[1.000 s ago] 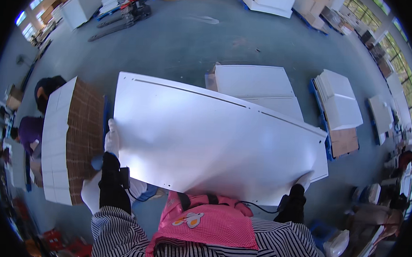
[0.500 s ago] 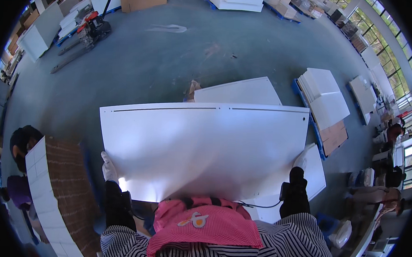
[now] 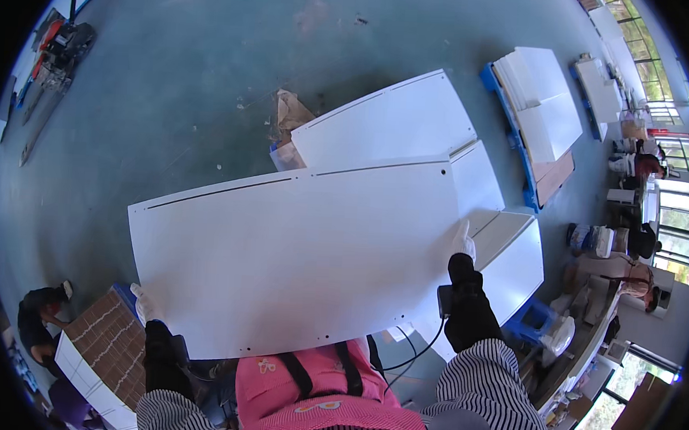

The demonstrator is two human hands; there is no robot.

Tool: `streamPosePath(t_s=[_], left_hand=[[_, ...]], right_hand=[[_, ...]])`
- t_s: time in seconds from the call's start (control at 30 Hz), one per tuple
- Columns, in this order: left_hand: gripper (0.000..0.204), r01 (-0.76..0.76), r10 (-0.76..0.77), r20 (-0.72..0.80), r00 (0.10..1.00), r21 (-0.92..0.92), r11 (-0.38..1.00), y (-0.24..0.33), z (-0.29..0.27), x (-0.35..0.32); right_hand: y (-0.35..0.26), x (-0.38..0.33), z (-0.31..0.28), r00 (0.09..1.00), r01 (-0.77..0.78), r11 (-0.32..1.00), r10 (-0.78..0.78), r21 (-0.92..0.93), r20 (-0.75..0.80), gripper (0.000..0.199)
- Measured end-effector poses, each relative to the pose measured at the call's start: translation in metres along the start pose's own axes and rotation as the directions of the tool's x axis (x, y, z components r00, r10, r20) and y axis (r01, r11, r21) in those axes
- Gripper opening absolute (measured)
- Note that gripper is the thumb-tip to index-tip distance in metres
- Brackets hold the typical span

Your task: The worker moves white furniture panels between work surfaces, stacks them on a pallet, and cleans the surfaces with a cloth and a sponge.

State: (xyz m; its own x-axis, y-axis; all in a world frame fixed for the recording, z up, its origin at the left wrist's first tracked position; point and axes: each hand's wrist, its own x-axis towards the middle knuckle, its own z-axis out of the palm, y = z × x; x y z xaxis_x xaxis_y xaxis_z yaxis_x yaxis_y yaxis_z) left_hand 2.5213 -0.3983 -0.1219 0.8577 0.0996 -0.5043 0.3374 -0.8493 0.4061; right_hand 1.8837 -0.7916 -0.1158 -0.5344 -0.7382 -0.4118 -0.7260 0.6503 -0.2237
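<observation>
We hold a big white board [image 3: 303,259] flat in front of us, our left hand [image 3: 143,304] and right hand [image 3: 463,241] gripping its two ends. Under it lie the blue-green floor [image 3: 172,89] and more white boards [image 3: 388,120].

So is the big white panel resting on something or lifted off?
Lifted, it seems: the white panel is gripped at both ends by the left hand and right hand, above the floor; its underside is hidden.

White boards [image 3: 549,101] stacked on a blue pallet [image 3: 513,123].
</observation>
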Motion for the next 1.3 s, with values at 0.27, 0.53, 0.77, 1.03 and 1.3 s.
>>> streamPosePath(t_s=[0.27, 0.53, 0.77, 1.03, 1.3], left_hand=[[0.086, 0.186, -0.187, -0.102, 0.977, -0.022, 0.982, -0.028, 0.115, 0.071], [0.059, 0.098, -0.063, -0.145, 0.987, 0.246, 0.964, -0.068, 0.287, 0.108], [0.064, 0.186, -0.187, -0.007, 0.982, -0.09, 0.978, -0.071, 0.405, 0.135], [0.079, 0.278, -0.087, 0.308, 0.947, -0.656, 0.701, -0.058, 0.438, 0.142], [0.078, 0.274, -0.062, 0.45, 0.891, -0.423, 0.863, -0.02, 0.456, 0.09]], right_hand=[[-0.054, 0.152, 0.16, 0.951, 0.289, 0.92, -0.244, -0.263, 0.192, 0.069], [-0.133, 0.297, 0.287, 0.949, 0.287, 0.933, -0.247, -0.219, 0.194, 0.094], [-0.154, 0.396, 0.314, 0.974, 0.209, 0.965, -0.19, -0.16, 0.127, 0.095], [-0.178, 0.411, 0.316, 0.975, 0.223, 0.934, -0.21, -0.279, 0.076, 0.081], [-0.174, 0.336, 0.324, 0.595, 0.557, 0.423, -0.803, -0.715, -0.012, 0.064]])
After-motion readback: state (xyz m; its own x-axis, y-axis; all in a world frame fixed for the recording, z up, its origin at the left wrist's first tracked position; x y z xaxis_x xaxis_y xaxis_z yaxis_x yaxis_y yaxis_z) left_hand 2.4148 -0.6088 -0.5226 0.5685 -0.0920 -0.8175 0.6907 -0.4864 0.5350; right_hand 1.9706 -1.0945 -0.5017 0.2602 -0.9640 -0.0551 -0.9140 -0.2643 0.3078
